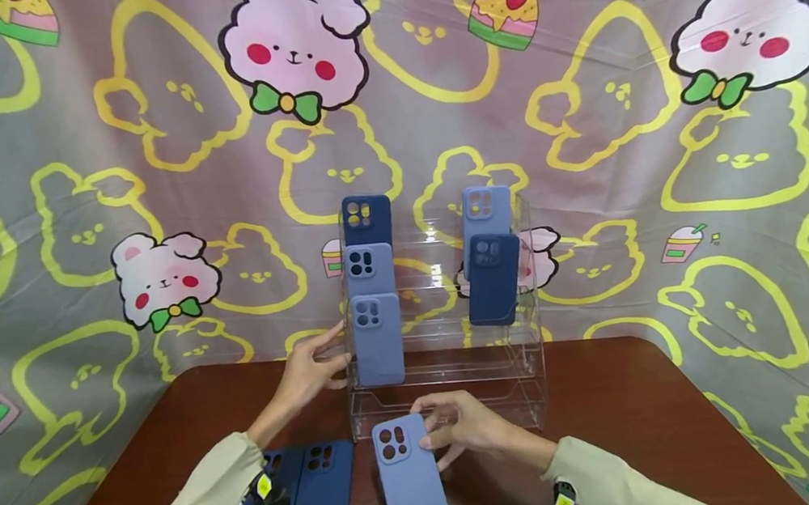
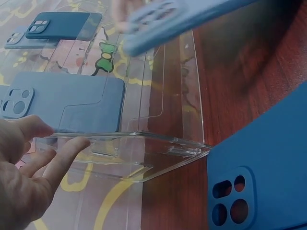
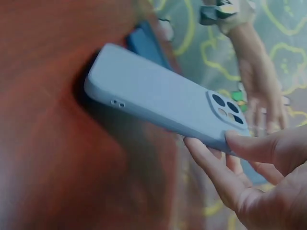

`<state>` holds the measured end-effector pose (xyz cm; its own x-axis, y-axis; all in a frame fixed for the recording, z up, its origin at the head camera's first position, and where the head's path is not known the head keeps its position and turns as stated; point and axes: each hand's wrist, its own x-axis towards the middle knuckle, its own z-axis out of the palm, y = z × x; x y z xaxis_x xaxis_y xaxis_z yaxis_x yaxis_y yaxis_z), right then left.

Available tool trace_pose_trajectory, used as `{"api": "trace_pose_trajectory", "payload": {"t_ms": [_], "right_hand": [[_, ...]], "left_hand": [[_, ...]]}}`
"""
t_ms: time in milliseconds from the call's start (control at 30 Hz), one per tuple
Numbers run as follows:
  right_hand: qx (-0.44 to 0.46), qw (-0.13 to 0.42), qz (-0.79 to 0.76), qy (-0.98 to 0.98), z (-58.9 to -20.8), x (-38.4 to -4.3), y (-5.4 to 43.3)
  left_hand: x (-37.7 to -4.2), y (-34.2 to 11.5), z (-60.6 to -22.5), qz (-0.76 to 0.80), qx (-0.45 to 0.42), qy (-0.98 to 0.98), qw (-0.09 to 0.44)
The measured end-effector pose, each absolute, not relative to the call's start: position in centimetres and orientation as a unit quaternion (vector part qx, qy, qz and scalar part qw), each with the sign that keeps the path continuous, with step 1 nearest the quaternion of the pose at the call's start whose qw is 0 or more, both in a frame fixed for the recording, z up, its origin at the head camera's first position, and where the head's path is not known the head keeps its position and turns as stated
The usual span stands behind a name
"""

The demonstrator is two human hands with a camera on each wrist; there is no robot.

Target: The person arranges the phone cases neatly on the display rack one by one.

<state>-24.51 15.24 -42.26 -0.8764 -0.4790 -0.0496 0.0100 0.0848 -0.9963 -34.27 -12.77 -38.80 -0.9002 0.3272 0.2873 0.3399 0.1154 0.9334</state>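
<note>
My right hand pinches a light blue phone case near its upper right edge, between thumb and fingers. The right wrist view shows this light blue phone case tilted above the brown table, camera cutouts toward the hand. At the left side of a clear tiered display rack, my left hand has its fingers spread and extended. In the left wrist view, the left hand's fingers lie at the rack's side panel. Two dark blue phone cases lie side by side on the table, partly hidden by the left sleeve.
Three cases, a navy one above two light blue ones, stand in the rack's left column. On its right, a dark blue case overlaps a light blue one. A patterned curtain hangs behind the table.
</note>
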Motion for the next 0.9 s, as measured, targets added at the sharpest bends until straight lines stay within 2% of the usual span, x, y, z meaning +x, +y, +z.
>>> {"api": "trace_pose_trajectory", "payload": {"t_ms": [167,300,700,900], "right_hand": [[-0.205,0.138,-0.638,0.729,-40.1,-25.5,16.9],[-0.242,0.079,-0.601,0.758,-37.9,-26.3,18.3],[-0.225,-0.155,-0.534,0.800,-32.5,-29.1,24.0],[-0.215,-0.190,-0.518,0.806,-32.3,-30.2,26.2]], "left_hand": [[-34.1,-12.8,-38.9,-0.627,-0.222,-0.746,0.009],[-34.2,-12.9,-38.9,-0.630,-0.220,-0.745,0.007],[-34.2,-13.1,-39.1,-0.635,-0.224,-0.740,-0.006],[-34.2,-13.0,-39.2,-0.636,-0.226,-0.738,-0.007]]}}
